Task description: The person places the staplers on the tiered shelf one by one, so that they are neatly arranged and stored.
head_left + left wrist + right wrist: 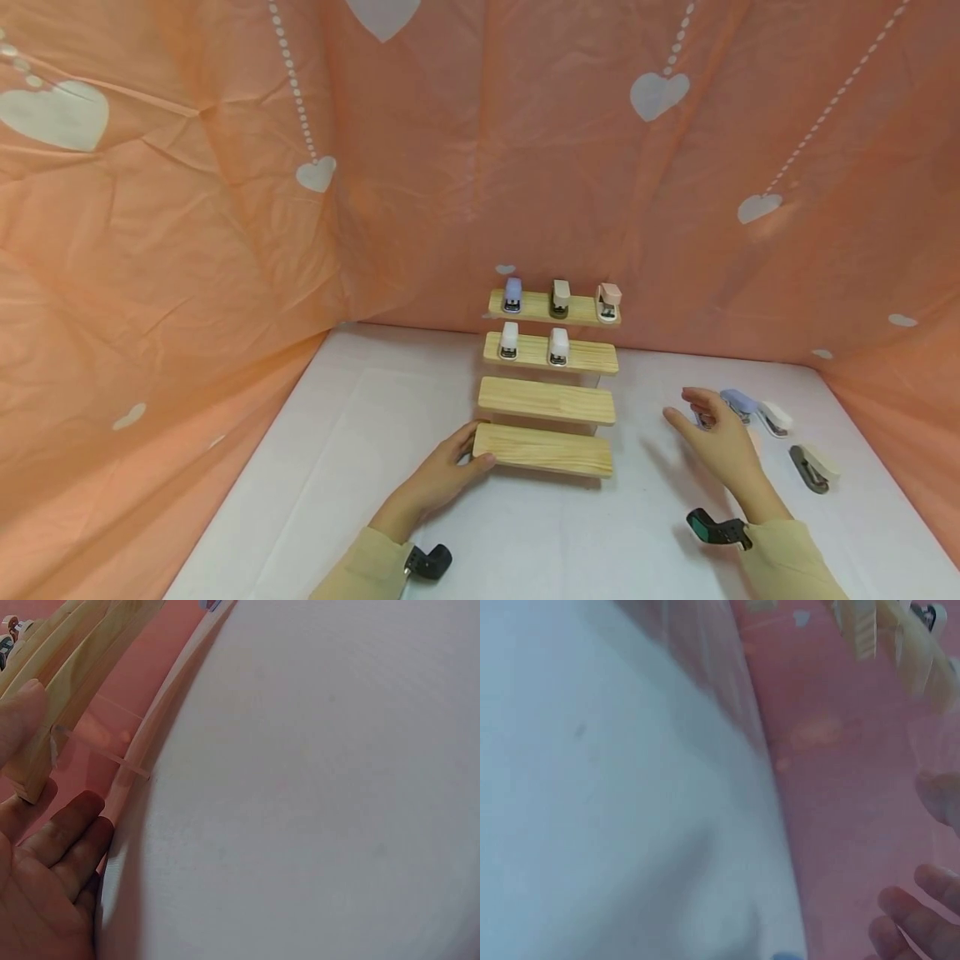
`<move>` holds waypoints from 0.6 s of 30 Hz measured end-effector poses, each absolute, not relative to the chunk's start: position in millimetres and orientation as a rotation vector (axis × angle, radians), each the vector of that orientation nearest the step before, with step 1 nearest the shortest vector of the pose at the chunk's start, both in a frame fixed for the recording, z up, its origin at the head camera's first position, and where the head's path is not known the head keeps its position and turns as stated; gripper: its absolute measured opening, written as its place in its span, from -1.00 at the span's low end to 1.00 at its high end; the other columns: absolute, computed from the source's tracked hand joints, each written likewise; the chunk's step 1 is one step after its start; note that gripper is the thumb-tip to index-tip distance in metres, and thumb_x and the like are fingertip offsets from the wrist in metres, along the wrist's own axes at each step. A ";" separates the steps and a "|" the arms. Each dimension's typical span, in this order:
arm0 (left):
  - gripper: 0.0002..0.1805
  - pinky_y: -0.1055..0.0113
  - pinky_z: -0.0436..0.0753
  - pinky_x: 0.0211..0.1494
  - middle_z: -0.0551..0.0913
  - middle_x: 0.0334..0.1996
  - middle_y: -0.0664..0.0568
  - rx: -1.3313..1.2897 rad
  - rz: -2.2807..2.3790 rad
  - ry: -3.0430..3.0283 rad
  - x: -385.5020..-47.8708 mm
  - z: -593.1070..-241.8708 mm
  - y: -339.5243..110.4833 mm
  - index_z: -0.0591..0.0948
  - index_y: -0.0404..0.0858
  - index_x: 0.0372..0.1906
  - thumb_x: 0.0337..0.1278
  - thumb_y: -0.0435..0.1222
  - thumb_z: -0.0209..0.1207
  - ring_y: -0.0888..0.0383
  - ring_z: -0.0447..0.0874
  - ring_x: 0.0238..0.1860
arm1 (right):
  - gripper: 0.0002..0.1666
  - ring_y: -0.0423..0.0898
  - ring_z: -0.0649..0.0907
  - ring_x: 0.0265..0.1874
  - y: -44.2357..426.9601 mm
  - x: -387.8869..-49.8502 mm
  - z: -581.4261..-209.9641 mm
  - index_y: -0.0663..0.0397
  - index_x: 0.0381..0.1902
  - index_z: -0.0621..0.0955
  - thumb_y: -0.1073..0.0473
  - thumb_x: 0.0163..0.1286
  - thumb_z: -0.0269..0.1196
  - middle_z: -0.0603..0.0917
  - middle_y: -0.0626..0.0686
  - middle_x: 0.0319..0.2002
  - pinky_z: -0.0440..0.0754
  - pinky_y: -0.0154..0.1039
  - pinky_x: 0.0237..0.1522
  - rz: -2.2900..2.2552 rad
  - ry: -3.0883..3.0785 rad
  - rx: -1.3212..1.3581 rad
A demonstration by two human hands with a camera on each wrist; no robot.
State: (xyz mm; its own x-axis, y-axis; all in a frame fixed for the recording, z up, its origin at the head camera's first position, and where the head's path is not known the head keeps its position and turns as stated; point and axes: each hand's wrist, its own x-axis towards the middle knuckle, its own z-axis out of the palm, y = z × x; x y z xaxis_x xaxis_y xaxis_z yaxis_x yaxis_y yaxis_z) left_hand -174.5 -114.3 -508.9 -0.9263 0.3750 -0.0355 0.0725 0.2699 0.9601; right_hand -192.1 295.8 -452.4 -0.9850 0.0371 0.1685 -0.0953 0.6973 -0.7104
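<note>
Staplers point(558, 345) on grainy wd. shelves point(546, 402)

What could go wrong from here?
1. Left hand grips the left end of the lowest pale-wood plank; a tug might topple the small white staplers above.
2. Small pink-and-white stapler stands near the right end of the top pale-wood plank; a jolt could drop it.
3. Right hand could bump the nearby small blue stapler.

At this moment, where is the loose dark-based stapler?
In the head view, the dark-based stapler lies at right on the white table, right of the right hand and just below a loose white stapler.
</note>
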 end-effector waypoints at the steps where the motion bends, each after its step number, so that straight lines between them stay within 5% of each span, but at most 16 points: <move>1: -0.25 -0.14 0.07 0.42 0.35 0.37 -0.12 0.417 1.709 2.286 -174.4 -509.0 -114.3 0.24 -0.08 0.46 0.23 -0.02 0.22 -0.14 0.16 0.42 | -0.17 0.31 0.38 0.23 298.1 -190.7 -453.6 0.23 0.32 0.35 -0.24 0.34 0.23 0.43 0.34 0.23 0.34 0.28 0.17 1.144 -2.753 0.023; 18: -0.25 -0.12 0.08 0.42 0.35 0.36 -0.13 0.433 1.694 2.304 -175.4 -511.7 -113.7 0.23 -0.13 0.46 0.24 -0.03 0.21 -0.15 0.19 0.40 | 0.00 0.46 0.17 0.32 312.9 -183.7 -479.6 0.29 0.40 0.23 -0.34 0.32 0.18 0.20 0.47 0.35 0.12 0.43 0.22 1.154 -2.926 -0.107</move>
